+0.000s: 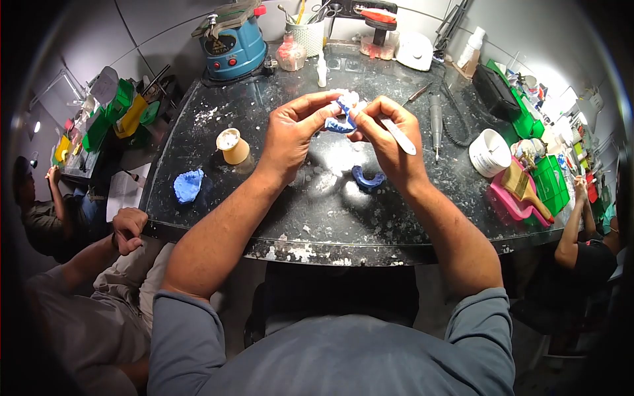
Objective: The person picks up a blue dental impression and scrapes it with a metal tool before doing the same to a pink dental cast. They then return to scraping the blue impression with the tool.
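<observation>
My left hand point(294, 132) grips a blue dental impression tray with white plaster point(342, 113), raised above the dark speckled worktable point(198, 204). My right hand point(386, 135) touches the same piece from the right and holds a white-handled tool point(399, 137) slanting down to the right. Under my hands, a second blue arch-shaped tray point(367, 178) lies on the table.
A blue lump point(188, 185) and a tan cup point(232, 146) sit left. A blue machine point(232, 45) stands at the back. To the right are a handpiece point(436, 122), white tub point(490, 152), pink dustpan with brush point(518, 195). Other people sit at left point(86, 264) and right point(584, 244).
</observation>
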`<state>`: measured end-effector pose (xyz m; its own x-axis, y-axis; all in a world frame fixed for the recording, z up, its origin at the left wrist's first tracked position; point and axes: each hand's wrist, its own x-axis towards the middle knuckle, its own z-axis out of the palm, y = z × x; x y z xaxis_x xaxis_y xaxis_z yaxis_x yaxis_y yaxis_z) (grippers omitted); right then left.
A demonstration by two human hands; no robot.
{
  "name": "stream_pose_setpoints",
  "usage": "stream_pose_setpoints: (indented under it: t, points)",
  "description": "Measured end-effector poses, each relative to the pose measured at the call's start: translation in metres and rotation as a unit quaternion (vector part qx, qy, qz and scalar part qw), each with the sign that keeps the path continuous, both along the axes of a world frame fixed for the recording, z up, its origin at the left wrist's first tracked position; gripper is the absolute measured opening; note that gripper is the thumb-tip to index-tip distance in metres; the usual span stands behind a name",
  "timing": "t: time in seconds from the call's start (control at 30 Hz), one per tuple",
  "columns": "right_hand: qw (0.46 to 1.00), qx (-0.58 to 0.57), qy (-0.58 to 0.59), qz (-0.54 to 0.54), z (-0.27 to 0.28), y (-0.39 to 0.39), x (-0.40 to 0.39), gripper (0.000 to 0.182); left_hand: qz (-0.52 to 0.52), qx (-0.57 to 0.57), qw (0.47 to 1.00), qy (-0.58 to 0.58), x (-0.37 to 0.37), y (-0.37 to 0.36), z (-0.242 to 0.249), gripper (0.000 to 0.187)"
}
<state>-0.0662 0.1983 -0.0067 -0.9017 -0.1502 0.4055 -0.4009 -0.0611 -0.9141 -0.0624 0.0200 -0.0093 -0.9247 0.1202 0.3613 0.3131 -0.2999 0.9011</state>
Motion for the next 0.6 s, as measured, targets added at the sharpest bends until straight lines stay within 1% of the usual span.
stream_pose_setpoints:
  t: [0.23, 0.53, 0.6]
  points:
    - [1.000, 0.013, 0.005, -0.008, 0.0007, -0.0002, 0.0000, 0.021, 0.003, -0.004, 1.000, -0.004, 0.0012, 0.0002, 0.0011, 0.028]
    - [1.000, -0.002, 0.004, 0.000, 0.0003, 0.0001, -0.0007, 0.020, 0.010, -0.015, 1.000, -0.003, 0.0003, -0.0004, -0.0001, 0.028]
    - [1.000, -0.004, -0.021, -0.003, 0.0029, 0.0009, -0.0003, 0.019, 0.016, -0.017, 1.000, -0.002, 0.0004, -0.0016, 0.0001, 0.029]
